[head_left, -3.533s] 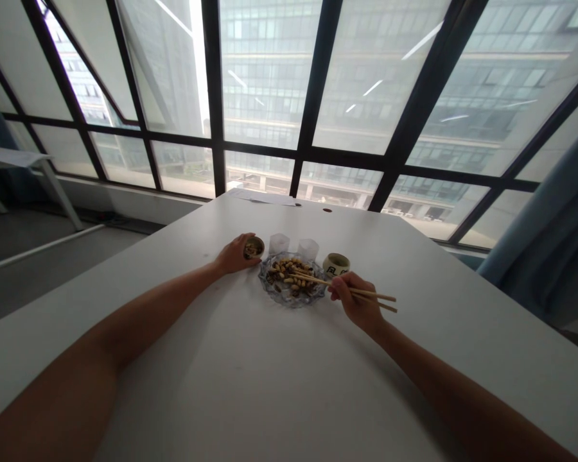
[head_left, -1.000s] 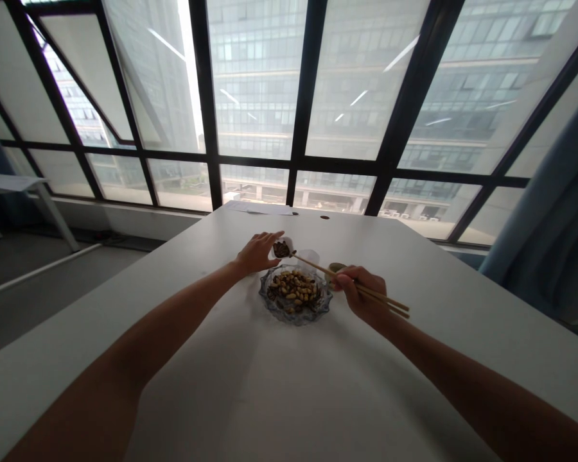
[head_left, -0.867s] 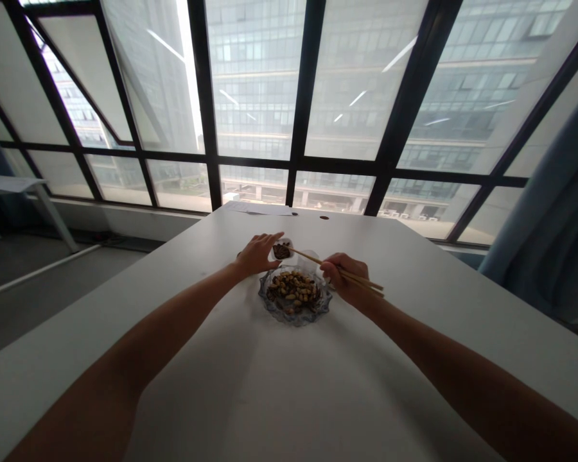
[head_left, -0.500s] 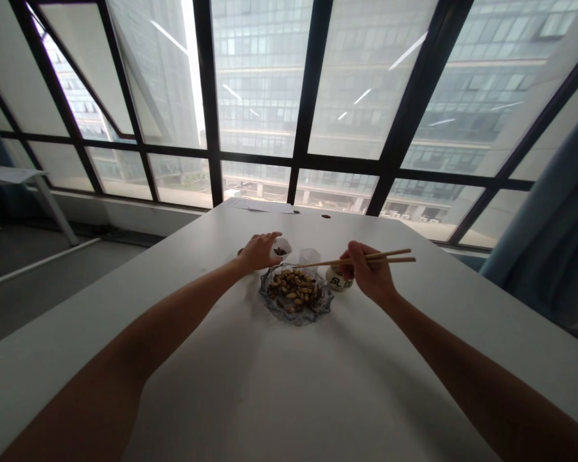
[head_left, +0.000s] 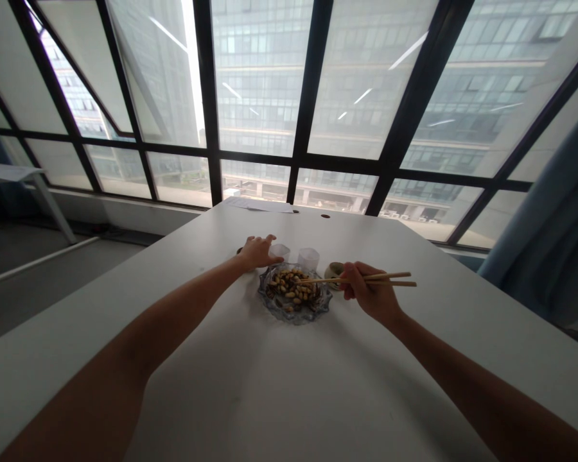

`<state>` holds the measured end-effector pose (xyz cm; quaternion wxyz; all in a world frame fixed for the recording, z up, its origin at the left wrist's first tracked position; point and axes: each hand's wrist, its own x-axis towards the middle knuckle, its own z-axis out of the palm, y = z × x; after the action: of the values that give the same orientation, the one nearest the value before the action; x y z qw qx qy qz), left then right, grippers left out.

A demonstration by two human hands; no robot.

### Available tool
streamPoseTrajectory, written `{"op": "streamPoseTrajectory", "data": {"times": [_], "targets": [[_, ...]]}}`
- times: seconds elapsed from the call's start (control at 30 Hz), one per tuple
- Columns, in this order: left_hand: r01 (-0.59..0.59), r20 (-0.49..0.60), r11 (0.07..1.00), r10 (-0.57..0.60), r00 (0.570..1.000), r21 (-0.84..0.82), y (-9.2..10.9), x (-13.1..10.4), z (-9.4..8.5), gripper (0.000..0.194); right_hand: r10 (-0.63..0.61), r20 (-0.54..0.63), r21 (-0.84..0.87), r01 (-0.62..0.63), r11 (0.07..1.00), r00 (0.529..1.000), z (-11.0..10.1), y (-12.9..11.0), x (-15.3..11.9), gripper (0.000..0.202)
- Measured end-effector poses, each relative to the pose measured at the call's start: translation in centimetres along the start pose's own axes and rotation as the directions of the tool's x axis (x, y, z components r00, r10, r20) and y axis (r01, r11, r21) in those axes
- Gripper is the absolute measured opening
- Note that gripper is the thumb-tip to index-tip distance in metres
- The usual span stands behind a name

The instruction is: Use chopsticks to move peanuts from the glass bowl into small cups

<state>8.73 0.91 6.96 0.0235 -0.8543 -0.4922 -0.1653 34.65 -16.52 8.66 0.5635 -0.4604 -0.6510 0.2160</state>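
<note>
Chopsticks point(head_left: 316, 280) at the nuts point(head_left: 296, 295) in a glass dish point(head_left: 296, 319)

The right hand's point(head_left: 370, 290) grip pinches the pair beside a round pot point(head_left: 335, 269) on the tabletop point(head_left: 270, 385). The left hand point(head_left: 257, 252) is at a clear cup point(head_left: 282, 250) beyond the dish; whether its grip clasps it, I cannot tell.
</note>
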Motion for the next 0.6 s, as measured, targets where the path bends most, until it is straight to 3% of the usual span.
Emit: {"op": "streamPoseTrajectory", "data": {"times": [0.17, 0.27, 0.37, 0.5, 0.6], "targets": [[-0.011, -0.147, 1.000, 0.006, 0.989, -0.030, -2.7, -2.3, 0.1, 0.067, 0.174, -0.194, 0.203, -0.134, 0.970, 0.965, 0.1, 0.8, -1.6, 0.060], [0.018, -0.220, 0.998, -0.031, 0.975, -0.061, -4.0, -4.5, 0.8, 0.070, 0.194, -0.250, 0.223, -0.139, 0.965, 0.949, 0.0, 2.2, -2.7, 0.062], [0.109, -0.272, 0.984, -0.145, 0.951, -0.142, -4.8, -6.3, 1.9, 0.080, 0.196, -0.258, 0.217, -0.141, 0.966, 0.946, -0.1, 3.4, -3.4, 0.063], [0.260, -0.194, 0.916, -0.327, 0.925, -0.306, -5.4, -7.2, 3.2, 0.091, 0.196, -0.257, 0.216, -0.142, 0.966, 0.946, -0.2, 4.1, -4.1, 0.062], [0.284, -0.152, 0.881, -0.362, 0.920, -0.379, -5.7, -7.1, 3.5, 0.090, 0.228, -0.245, 0.282, -0.156, 0.947, 0.942, -0.2, 4.1, -4.2, 0.062]]}}
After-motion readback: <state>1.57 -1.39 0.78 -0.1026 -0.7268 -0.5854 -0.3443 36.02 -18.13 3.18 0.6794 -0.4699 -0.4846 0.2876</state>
